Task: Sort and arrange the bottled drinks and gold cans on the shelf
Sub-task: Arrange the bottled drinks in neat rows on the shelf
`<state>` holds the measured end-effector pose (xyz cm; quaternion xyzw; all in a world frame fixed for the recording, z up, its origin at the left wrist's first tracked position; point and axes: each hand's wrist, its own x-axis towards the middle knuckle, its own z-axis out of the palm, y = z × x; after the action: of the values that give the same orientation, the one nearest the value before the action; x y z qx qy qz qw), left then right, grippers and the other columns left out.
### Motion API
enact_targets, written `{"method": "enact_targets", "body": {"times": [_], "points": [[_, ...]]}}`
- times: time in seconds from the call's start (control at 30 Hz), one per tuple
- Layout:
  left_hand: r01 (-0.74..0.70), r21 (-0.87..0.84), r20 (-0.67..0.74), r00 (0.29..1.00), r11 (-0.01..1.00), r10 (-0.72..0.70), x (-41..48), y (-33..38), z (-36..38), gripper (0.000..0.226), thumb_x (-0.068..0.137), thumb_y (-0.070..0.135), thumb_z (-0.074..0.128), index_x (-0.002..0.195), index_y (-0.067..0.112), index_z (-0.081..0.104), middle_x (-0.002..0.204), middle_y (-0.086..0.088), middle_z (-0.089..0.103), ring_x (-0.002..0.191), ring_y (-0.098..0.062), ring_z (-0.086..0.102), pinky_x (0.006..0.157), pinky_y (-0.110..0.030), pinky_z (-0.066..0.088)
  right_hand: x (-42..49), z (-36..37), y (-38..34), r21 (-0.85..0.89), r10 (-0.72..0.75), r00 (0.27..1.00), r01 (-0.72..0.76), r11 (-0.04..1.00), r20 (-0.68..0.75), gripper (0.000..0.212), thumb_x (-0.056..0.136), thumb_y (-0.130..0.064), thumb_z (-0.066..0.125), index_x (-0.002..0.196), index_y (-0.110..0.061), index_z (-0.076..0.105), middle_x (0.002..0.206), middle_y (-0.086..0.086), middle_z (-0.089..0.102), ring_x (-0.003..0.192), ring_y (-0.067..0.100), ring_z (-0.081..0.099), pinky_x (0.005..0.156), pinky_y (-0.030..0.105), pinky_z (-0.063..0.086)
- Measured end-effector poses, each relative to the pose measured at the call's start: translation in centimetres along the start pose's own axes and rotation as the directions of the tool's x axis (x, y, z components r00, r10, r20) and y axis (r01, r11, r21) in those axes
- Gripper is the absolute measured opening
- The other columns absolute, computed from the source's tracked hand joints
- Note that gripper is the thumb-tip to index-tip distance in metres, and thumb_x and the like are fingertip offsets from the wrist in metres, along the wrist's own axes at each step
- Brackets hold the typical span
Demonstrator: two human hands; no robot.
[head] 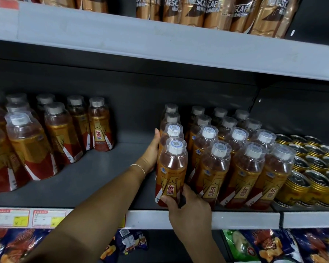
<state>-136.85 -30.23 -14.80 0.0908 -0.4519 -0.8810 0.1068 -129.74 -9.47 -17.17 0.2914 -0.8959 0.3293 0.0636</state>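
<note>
At the left of the frame a cluster of bottles (32, 147) with gold and red labels stands on the grey shelf (103, 177), and below it price tags (11, 217) are fixed to the shelf's front edge. To the right of the cluster is a stretch of bare shelf, crossed by the left arm, which reaches up from the lower left with a thin bracelet (141, 168) at the wrist. The left grip (150, 152) is open, its fingers straight and laid flat against the left side of a row (171, 118) of the same bottles that runs front to back just right of centre. At the front of that row the front bottle (171, 173) stands upright at the shelf's edge. The right grip (186, 204), coming up from the bottom of the frame, is curled round its base, thumb on the label and fingers round the right side. Just beside it, further right, a block of bottles (245, 168) stands in close rows. The gold cans (311, 168) are packed together right of that block, at the right edge of the frame. Coffee cans (217, 14) line the shelf above, and snack bags (264, 247) hang below.
</note>
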Motion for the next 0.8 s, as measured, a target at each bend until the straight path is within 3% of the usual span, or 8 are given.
{"method": "enact_targets", "body": {"times": [0.13, 0.5, 0.6, 0.7, 0.8], "points": [[-0.010, 0.055, 0.018, 1.000, 0.998, 0.009, 0.4, -0.5, 0.3, 0.075, 0.096, 0.067, 0.017, 0.093, 0.026, 0.080, 0.098, -0.001, 0.075, 0.089, -0.014, 0.072, 0.075, -0.027, 0.057, 0.0, -0.1, 0.4, -0.014, 0.014, 1.000, -0.014, 1.000, -0.013, 0.065, 0.085, -0.067, 0.057, 0.132, -0.023, 0.057, 0.111, -0.009, 0.070, 0.101, 0.009, 0.065, 0.087, 0.023, 0.050], [-0.106, 0.100, 0.032, 0.994, 0.989, 0.103, 1.2, -1.5, 0.9, 0.069, 0.097, 0.064, 0.015, 0.100, 0.035, 0.077, 0.100, 0.002, 0.075, 0.095, -0.011, 0.071, 0.077, -0.025, 0.056, 0.0, -0.5, 1.0, -0.006, 0.013, 0.999, -0.014, 1.000, -0.044, 0.063, 0.084, -0.066, 0.058, 0.130, -0.022, 0.060, 0.110, -0.009, 0.071, 0.099, 0.011, 0.066, 0.083, 0.024, 0.050], [-0.106, 0.145, -0.096, 0.988, 0.984, 0.120, 1.1, -1.8, 0.7, 0.072, 0.093, 0.071, 0.020, 0.114, 0.026, 0.073, 0.117, -0.006, 0.071, 0.107, -0.020, 0.067, 0.089, -0.036, 0.055, -0.3, -0.5, 1.1, -0.021, 0.009, 0.997, -0.010, 1.000, -0.074, 0.063, 0.082, -0.068, 0.060, 0.126, -0.023, 0.063, 0.108, -0.009, 0.072, 0.098, 0.012, 0.067, 0.082, 0.024, 0.050], [-0.072, 0.241, -0.339, 0.928, 0.968, 0.154, 0.4, -2.0, 0.3, 0.085, 0.088, 0.077, 0.027, 0.140, 0.015, 0.051, 0.141, -0.012, 0.053, 0.130, -0.031, 0.050, 0.111, -0.048, 0.038, -0.8, -0.3, 1.2, -0.033, 0.010, 0.995, -0.014, 0.999, -0.101, 0.052, 0.082, -0.068, 0.060, 0.106, -0.022, 0.070, 0.092, -0.007, 0.074, 0.085, 0.014, 0.069, 0.072, 0.028, 0.051], [-0.090, 0.282, -0.384, 0.902, 0.955, 0.198, -1.2, -1.9, 0.6, 0.081, 0.093, 0.071, 0.025, 0.145, 0.012, 0.042, 0.146, -0.015, 0.047, 0.134, -0.034, 0.045, 0.113, -0.050, 0.034, -1.1, 0.0, 1.4, -0.029, 0.005, 0.996, -0.008, 1.000, -0.093, 0.053, 0.082, -0.069, 0.058, 0.105, -0.022, 0.069, 0.092, -0.006, 0.073, 0.086, 0.015, 0.069, 0.071, 0.030, 0.053]]}}
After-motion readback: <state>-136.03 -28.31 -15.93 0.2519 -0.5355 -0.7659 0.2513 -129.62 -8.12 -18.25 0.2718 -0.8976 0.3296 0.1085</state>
